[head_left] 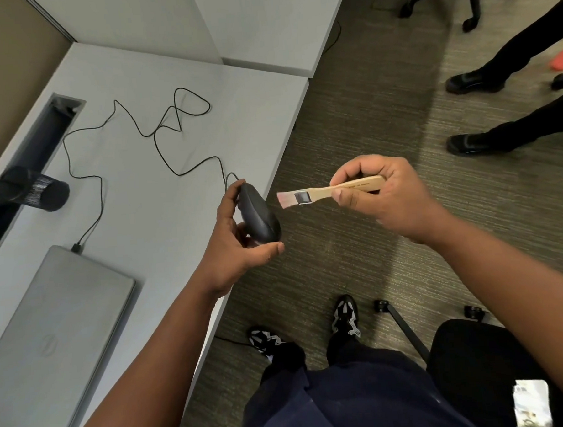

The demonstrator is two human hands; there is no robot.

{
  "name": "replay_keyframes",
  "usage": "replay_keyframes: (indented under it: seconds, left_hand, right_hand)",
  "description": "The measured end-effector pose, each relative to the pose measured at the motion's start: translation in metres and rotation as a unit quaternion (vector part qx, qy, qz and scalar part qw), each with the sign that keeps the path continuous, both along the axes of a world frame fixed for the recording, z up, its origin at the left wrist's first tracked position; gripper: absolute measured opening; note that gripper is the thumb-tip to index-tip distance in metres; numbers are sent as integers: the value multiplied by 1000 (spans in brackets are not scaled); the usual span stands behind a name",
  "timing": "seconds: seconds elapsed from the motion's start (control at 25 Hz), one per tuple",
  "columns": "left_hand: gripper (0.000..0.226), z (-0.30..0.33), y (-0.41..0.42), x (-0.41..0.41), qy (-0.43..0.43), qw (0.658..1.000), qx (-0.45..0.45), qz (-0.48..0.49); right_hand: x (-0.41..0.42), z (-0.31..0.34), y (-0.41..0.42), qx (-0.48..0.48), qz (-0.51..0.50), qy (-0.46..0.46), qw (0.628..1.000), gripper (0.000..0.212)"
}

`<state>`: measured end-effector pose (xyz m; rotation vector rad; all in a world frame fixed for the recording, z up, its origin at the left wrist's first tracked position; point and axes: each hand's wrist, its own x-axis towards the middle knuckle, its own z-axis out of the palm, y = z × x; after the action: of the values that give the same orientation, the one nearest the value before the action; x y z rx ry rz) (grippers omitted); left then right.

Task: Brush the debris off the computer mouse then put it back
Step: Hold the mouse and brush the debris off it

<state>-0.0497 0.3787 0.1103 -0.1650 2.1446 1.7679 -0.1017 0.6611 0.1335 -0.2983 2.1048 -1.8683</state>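
Laptop (54, 326), pen cup (41, 192) beside cable (158, 135).

desk (156, 89): grey | on it: closed laptop (51, 330); black cable (158, 135); mesh cup (34, 188), tipped

Black mouse (260, 214), tan-handled brush (329, 190), grey desk (174, 55)

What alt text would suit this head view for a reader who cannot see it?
Left hand holds a black wired mouse past the desk edge; right hand holds a brush, bristles just short of it. A closed laptop lies on the desk.
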Motion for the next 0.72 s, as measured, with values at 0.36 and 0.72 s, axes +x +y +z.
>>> replay_keyframes:
  seconds: [0.36, 0.72]
  left_hand:
    - [125, 1, 4, 4, 27, 995, -78, -62]
    - [124, 1, -8, 5, 19, 995, -95, -38]
  right_hand:
    - [0, 7, -45, -43, -19, 133, 990, 13]
    - [3, -1, -26, -59, 62, 42, 995, 9]
